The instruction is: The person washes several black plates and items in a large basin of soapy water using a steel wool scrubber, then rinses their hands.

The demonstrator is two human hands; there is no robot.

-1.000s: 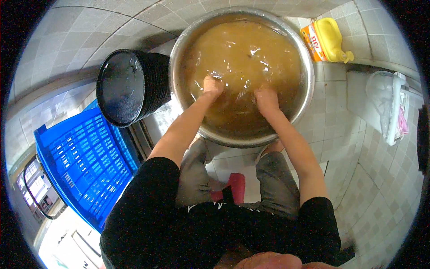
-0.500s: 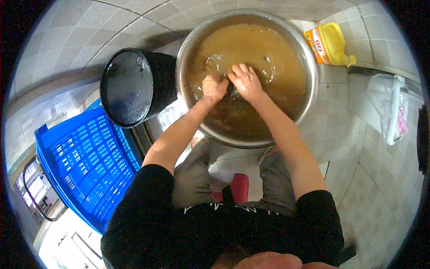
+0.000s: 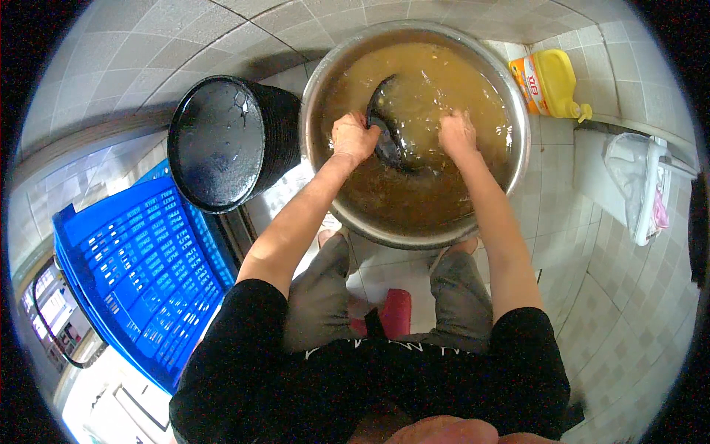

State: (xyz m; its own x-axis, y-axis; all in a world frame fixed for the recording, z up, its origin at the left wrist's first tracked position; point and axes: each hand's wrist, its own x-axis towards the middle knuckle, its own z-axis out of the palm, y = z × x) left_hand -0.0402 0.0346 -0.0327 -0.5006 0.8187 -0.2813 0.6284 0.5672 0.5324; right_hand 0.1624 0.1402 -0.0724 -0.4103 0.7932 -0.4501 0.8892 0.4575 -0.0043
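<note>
A wide metal basin [image 3: 314,159] holds murky brown water. My left hand [image 3: 353,138] grips the rim of a black round tray [image 3: 386,140], which stands tilted and partly under the water. To the right of it, my right hand [image 3: 458,133] is closed, with its fingertips down at the water's surface. Whatever it may hold is hidden by the murky water. Left of the basin rises a tall stack of black round trays [image 3: 222,144], the top one wet and shiny.
Blue plastic baskets [image 3: 148,274] lean at the left, below the stack. A yellow jug [image 3: 555,83] with an orange label stands by the wall, right of the basin. Farther right hangs a white holder with a clear plastic bag [image 3: 627,174]. A red seat [image 3: 396,311] shows between my legs.
My hands have come apart, the right one moving to the right. The black tray's edge now shows above the water beside my left hand.
</note>
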